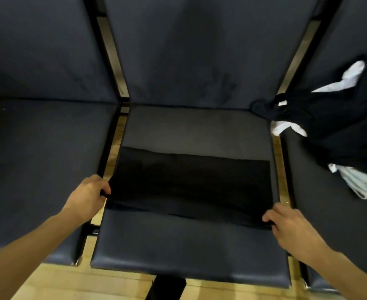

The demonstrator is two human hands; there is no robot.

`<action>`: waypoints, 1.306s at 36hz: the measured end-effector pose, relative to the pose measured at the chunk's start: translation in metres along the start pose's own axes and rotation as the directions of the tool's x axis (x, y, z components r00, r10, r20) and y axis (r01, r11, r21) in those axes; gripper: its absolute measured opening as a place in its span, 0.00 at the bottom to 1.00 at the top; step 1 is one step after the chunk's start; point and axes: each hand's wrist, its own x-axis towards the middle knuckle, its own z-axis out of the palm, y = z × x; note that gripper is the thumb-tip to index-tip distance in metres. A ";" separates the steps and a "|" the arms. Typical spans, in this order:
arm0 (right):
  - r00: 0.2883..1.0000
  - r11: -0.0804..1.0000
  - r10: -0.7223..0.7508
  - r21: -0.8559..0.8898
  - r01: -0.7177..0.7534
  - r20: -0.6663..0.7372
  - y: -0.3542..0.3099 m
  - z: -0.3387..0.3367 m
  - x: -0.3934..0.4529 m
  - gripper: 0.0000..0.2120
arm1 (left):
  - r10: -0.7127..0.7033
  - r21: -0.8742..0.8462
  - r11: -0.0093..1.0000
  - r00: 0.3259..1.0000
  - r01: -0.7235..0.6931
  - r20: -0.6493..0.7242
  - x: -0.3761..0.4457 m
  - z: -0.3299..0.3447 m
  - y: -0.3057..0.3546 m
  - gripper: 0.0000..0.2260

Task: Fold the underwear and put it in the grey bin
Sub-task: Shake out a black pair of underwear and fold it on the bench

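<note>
A black piece of underwear lies spread flat across the middle seat of a row of dark padded chairs. My left hand pinches its near left corner at the seat's left edge. My right hand grips its near right corner at the seat's right edge. The cloth is stretched taut between both hands. No grey bin is in view.
A heap of black and white clothes lies on the right seat, spilling toward the gap. The left seat is bare. Metal rails run between the seats, and a wooden floor shows below the front edges.
</note>
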 end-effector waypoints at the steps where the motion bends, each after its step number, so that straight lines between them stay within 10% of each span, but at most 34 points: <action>1: 1.000 0.999 -0.001 -0.041 0.002 0.024 0.001 0.008 -0.001 0.27 | 0.012 0.066 0.998 0.999 -0.014 0.036 -0.002 0.007 -0.001 0.12; 8: 0.997 0.993 0.072 -0.089 -0.071 0.008 -0.013 0.013 0.013 0.26 | 0.185 0.191 0.969 0.970 -0.154 -0.156 -0.015 0.025 0.034 0.08; 15: 0.999 0.995 0.051 0.083 -0.051 0.009 -0.052 -0.014 0.099 0.19 | 0.161 0.065 0.985 0.987 -0.159 -0.026 -0.014 0.058 0.121 0.11; 22: 0.993 0.990 0.072 0.118 -0.083 0.093 -0.092 -0.010 0.188 0.26 | 0.112 0.244 0.959 0.984 -0.144 0.140 -0.002 0.098 0.131 0.37; 27: 0.959 0.966 0.257 -0.007 -0.258 0.115 -0.084 0.003 0.173 0.22 | 0.217 0.410 0.873 0.964 -0.262 0.155 0.045 0.074 0.110 0.36; 34: 0.709 0.655 0.521 0.310 -0.689 0.475 -0.096 0.005 0.138 0.24 | -0.140 0.103 0.984 0.988 0.146 -0.064 0.090 0.033 0.114 0.24; 42: 0.508 0.106 0.707 0.636 -0.764 0.492 -0.091 0.008 0.159 0.26 | -0.237 -0.288 0.912 0.950 0.290 0.205 0.073 0.047 0.138 0.30; 47: 0.473 0.005 0.667 0.632 -0.775 0.575 -0.083 0.019 0.159 0.20 | -0.221 -0.308 0.897 0.926 0.316 0.306 0.088 0.048 0.157 0.30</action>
